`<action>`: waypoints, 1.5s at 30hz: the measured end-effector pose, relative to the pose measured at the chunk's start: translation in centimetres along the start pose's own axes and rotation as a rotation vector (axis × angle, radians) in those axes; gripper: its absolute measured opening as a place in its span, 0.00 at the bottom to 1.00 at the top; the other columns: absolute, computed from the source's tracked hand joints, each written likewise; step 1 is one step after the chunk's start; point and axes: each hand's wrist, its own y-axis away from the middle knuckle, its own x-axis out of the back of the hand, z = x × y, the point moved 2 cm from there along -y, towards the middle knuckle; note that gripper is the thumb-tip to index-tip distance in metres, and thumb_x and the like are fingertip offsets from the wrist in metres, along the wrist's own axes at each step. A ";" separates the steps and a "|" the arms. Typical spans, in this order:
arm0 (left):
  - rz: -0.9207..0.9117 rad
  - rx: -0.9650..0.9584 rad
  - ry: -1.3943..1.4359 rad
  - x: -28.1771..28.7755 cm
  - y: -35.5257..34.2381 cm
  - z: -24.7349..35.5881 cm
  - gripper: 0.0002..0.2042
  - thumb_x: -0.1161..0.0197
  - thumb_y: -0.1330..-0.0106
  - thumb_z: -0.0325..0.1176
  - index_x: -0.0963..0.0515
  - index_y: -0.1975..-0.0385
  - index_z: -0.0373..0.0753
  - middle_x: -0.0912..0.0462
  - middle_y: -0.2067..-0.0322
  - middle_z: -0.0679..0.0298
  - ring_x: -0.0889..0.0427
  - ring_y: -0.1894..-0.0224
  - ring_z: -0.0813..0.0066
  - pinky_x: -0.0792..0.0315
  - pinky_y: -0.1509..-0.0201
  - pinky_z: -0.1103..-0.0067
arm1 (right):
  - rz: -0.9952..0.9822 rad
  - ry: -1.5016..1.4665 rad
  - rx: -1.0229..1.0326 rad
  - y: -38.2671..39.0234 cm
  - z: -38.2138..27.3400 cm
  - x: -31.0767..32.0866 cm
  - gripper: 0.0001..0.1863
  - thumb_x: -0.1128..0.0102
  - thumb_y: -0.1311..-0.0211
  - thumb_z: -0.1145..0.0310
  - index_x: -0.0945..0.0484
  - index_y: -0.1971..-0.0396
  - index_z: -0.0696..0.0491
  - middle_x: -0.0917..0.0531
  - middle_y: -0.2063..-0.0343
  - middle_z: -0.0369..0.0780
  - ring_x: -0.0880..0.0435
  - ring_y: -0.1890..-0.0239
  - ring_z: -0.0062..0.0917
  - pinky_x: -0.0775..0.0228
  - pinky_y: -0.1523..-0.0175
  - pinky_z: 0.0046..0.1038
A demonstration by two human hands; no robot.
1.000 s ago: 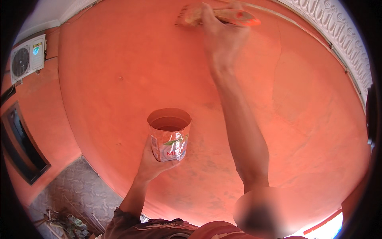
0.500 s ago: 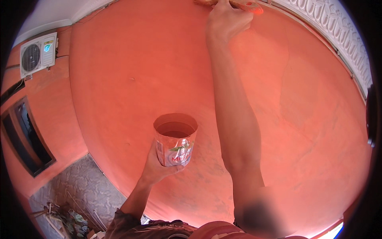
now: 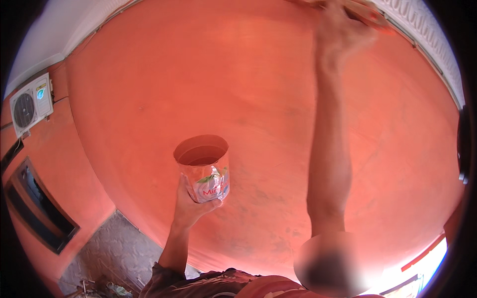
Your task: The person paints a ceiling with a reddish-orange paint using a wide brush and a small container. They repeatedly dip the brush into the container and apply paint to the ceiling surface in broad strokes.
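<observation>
My left hand (image 3: 191, 196) grips a cut plastic container (image 3: 204, 176) with a printed label and reddish-orange paint inside, held upright at the lower middle of the view. My right arm reaches up to the top right, where my right hand (image 3: 340, 35), blurred by motion, is closed on a wide paintbrush (image 3: 367, 15) with orange paint on it. The brush is against the top of the orange wall (image 3: 248, 89), just under a white patterned moulding (image 3: 407, 15); its bristles are partly cut off by the frame's edge.
An air-conditioner unit (image 3: 32, 104) hangs on the left wall, above a dark-framed window (image 3: 42, 206). A white ceiling edge (image 3: 54, 44) runs at upper left. Grey patterned surface (image 3: 109, 246) with sticks and leaves (image 3: 114, 288) lies at lower left.
My right hand and the brush have moved right along the top of the wall, toward the moulding. My left hand still holds the container; the view has shifted slightly.
</observation>
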 end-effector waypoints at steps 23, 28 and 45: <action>-0.221 0.037 0.166 0.5 -2.2 -1.6 0.30 0.25 0.50 0.17 0.29 0.45 0.28 0.16 0.57 0.57 0.12 0.58 0.70 0.15 0.56 0.75 | -0.308 0.059 -0.335 2.0 -6.8 4.2 0.08 0.32 0.35 0.78 0.23 0.71 0.63 0.16 0.75 0.37 0.19 0.72 0.16 0.24 0.66 0.23; -0.214 0.059 0.162 1.3 -2.7 -1.6 0.28 0.24 0.50 0.20 0.27 0.47 0.29 0.15 0.60 0.58 0.12 0.64 0.72 0.16 0.62 0.76 | -0.318 0.178 -0.205 1.2 -3.1 5.0 0.08 0.32 0.34 0.76 0.22 0.71 0.62 0.14 0.74 0.37 0.19 0.73 0.15 0.24 0.69 0.22; -0.471 0.105 0.232 1.6 -4.7 -3.2 0.38 0.18 0.48 0.37 0.33 0.40 0.34 0.17 0.60 0.62 0.17 0.68 0.79 0.33 0.80 0.86 | -0.331 0.674 0.020 -22.6 -1.1 27.6 0.12 0.30 0.36 0.70 0.28 0.70 0.54 0.16 0.76 0.39 0.12 0.76 0.25 0.15 0.76 0.29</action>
